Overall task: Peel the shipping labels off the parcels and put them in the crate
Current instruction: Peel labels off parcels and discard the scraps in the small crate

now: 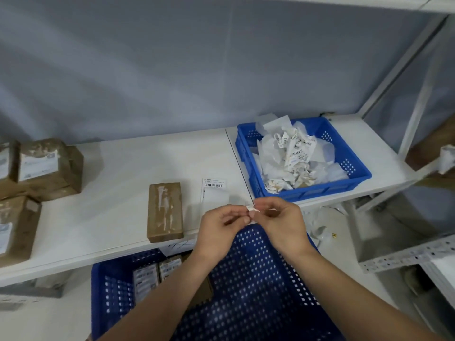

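My left hand [221,223] and my right hand [280,219] meet above the shelf's front edge, both pinching a small white scrap of label [251,209] between fingertips. A brown parcel [165,211] with torn label residue lies on the white shelf [110,193] to the left of my hands. A peeled shipping label [213,190] with a barcode lies flat on the shelf just behind my hands. A small blue crate [354,178] at the back right holds a heap of crumpled labels [293,158].
Labelled brown parcels [41,166] are stacked at the shelf's left end. A large blue perforated crate [258,279] sits below my forearms with parcels [157,271] in it. White shelf posts [416,112] rise at the right. Paper scraps [317,230] lie on the floor.
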